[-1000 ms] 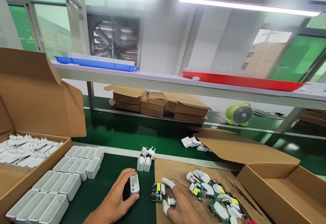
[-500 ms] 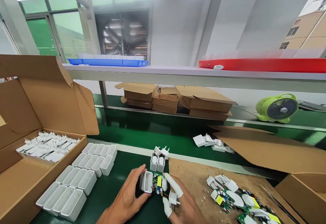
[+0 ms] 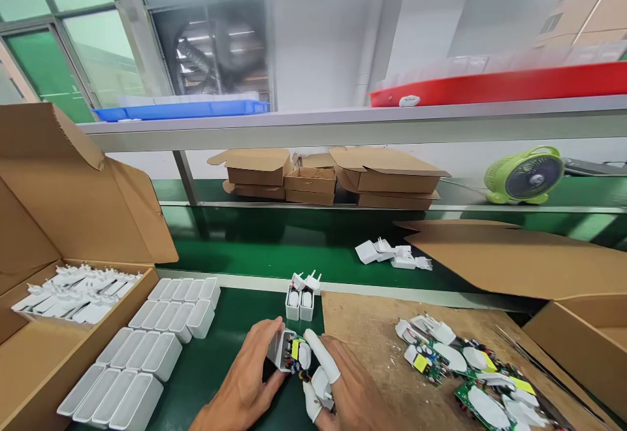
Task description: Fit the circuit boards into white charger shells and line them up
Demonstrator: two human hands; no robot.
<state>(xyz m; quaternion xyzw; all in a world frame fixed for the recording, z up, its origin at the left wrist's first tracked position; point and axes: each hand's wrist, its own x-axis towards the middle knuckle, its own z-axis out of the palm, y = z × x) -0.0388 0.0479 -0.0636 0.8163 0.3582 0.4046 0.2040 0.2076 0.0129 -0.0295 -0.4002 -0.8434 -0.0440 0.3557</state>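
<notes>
My left hand grips a white plastic housing, its opening turned to the right. In my right hand, with white covers on thumb and forefinger, is a circuit board with a yellow-wrapped part and a white plug piece at its end. The board's left end is at the mouth of the housing and looks partly inside it. Just beyond my hands stand two housings with boards and plug pieces in them. Rows of open white housings lie left of my left hand.
At left an open carton holds white plug parts. Several circuit boards and tweezers lie on the wooden board at right. White adapters sit on the green belt. A cardboard box stands far right.
My right hand has brought the circuit board left, its end now at the housing's mouth. The housing has tilted in my left hand. The whole view has shifted a little.
</notes>
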